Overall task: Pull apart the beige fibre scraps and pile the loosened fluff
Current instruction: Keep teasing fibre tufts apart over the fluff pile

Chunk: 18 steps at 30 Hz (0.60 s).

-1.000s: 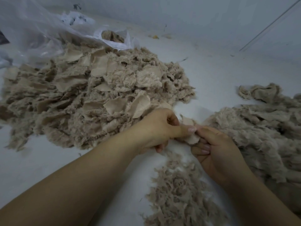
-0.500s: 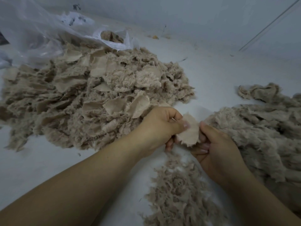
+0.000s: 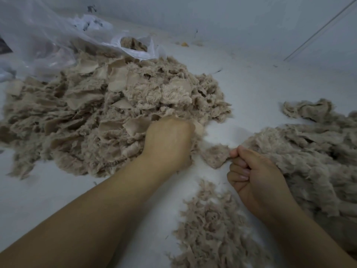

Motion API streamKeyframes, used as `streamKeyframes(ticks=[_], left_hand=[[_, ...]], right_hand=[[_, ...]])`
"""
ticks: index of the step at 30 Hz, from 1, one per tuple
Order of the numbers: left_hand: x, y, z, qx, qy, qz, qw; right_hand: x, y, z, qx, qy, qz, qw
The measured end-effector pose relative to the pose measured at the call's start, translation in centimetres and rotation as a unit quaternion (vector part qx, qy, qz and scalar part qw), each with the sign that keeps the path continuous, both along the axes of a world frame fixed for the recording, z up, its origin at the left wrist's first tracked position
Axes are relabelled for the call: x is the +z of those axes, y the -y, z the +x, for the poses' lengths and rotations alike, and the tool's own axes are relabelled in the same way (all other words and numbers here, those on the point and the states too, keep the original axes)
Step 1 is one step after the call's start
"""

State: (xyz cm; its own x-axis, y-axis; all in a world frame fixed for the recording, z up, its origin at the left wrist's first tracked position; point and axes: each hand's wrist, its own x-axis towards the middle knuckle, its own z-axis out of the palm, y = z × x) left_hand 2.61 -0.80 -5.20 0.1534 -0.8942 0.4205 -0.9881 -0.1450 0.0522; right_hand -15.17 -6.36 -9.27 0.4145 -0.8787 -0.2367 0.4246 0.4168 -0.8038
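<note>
Large heap of beige fibre scraps [image 3: 108, 117] occupies the left half of the white worktop [image 3: 260, 89], extending toward its far edge, where it meets a crumpled clear plastic bag [image 3: 58, 41] lying at the far-left corner. The bag mouth shows more beige material inside.

Left hand [image 3: 170, 142] rests knuckles-up at the near right margin of the heap, fingers curled down into the scraps. The fingertips are buried in the material, so it cannot be told whether they grip a piece.

Right hand [image 3: 257, 176] sits toward the right side of the worktop, fingers curled closed, thumb and forefinger pinching one edge of a single fuzzy scrap [image 3: 216, 155]. That scrap lies between the two hands, just beside the left hand and apart from the main heap.

Second mass of beige fleece-like material [image 3: 313, 151] covers the right edge of the worktop, touching the back of the right hand and running out of view. A separate twisted piece [image 3: 307, 109] lies at its far end.

Pile of loosened fluff [image 3: 212, 229] lies at the near edge of the worktop, between the two forearms, directly below the pinched scrap. Its strands are finer and looser than the heap material.

Small debris specks [image 3: 184, 44] sit near the far edge of the worktop.
</note>
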Motion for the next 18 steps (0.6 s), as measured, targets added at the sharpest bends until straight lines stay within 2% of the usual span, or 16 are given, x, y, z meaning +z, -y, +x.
streamKeyframes(ticks=[2,5,10,14,18], left_hand=[[0.3,-0.2,-1.1,-0.043,0.039,-0.023,0.998],[-0.6,-0.4,-3.5,-0.125,0.053,-0.048,0.99],[-2.2,0.5,-4.7,-0.138,0.053,0.066,0.987],[-1.9,0.3,-3.6,-0.157,-0.08,0.0,0.984],[-1.6,0.4,-3.3,-0.154,-0.285,-0.014,0.946]], right_hand=[[0.0,0.0,0.0,-0.001,0.001,0.0,1.0],[0.0,-0.1,0.0,0.006,0.007,-0.013,1.0],[0.1,-0.4,0.2,0.005,-0.001,-0.03,1.0],[-0.1,-0.3,0.0,0.015,-0.02,-0.048,0.999],[-0.2,-0.2,0.1,0.043,-0.072,-0.078,0.993]])
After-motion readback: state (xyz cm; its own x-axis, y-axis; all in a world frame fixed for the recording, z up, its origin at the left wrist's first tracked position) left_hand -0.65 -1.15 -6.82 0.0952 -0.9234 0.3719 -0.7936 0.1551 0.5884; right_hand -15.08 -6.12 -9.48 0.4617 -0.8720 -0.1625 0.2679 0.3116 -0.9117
